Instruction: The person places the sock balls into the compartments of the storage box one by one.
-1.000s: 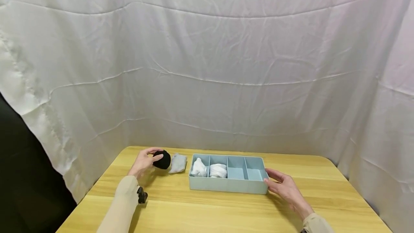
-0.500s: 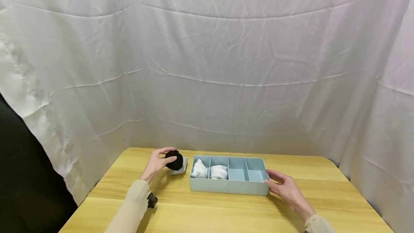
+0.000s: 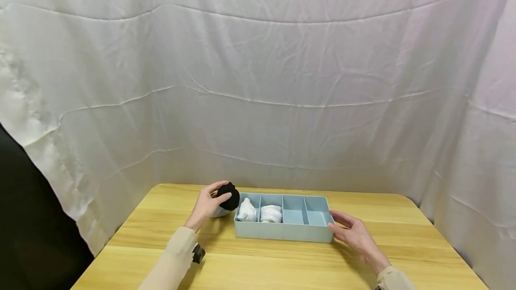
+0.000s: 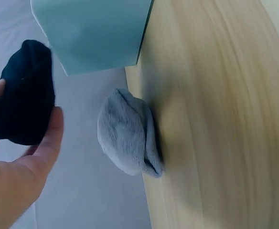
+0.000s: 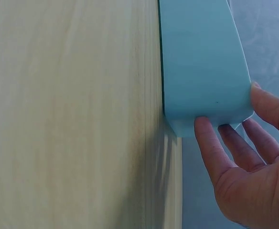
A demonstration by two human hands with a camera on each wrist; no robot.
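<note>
My left hand pinches a black balled sock between thumb and fingers, raised beside the left end of a pale blue divided storage box. A grey folded sock lies on the table just below it, mostly hidden behind the hand in the head view. White balled socks fill the box's leftmost compartment, and another white sock sits in the one beside it. The two right compartments hold nothing. At the box's right end, my right hand grips the corner, thumb at the rim and fingertips against the end wall.
A light wooden table carries everything. White curtains hang close behind its back edge and along both sides. Dark cloth shows at the far left.
My left hand has carried the black sock rightward, from left of the grey sock, over it, to the box's left end. The right hand and the box have stayed in place.
</note>
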